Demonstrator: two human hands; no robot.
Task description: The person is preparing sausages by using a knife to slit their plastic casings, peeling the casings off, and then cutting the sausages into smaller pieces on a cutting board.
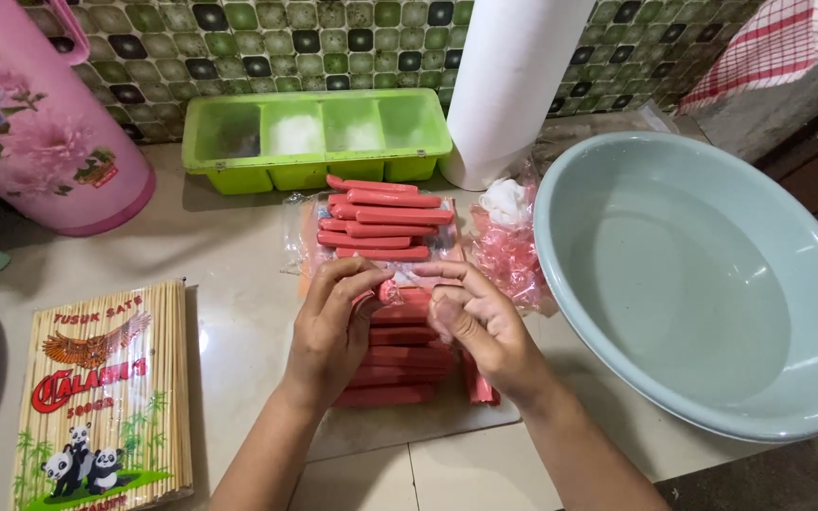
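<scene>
**Two hands peel a red sausage**

The left hand point(333, 317) and the right hand point(475, 317) meet over the middle of the counter point(239, 284). Between them is one red sausage point(388, 290). The fingertips of both hands pinch it, and they seem to tug at its thin clear wrap. The fingers hide most of it, so I cannot tell how much wrap is off.

Just behind the hands lies a small pile of sausages point(385, 220) on a clear plastic pack. These look bare and shiny, so I think they are done. Under the hands lies a bigger stack of sausages point(400, 364), side by side. These look like the ones left to do. So the job seems to be partly done, with more than half still to go.

A heap of crumpled pink wrap point(504, 248) sits just right of the piles. A big pale blue bowl point(608, 170) is at the right. A pack of wooden skewers point(106, 397) lies shut at the left. A green tray point(319, 137), a white paper roll point(513, 85) and a pink flask point(40, 123) stand by the tiled wall.
</scene>
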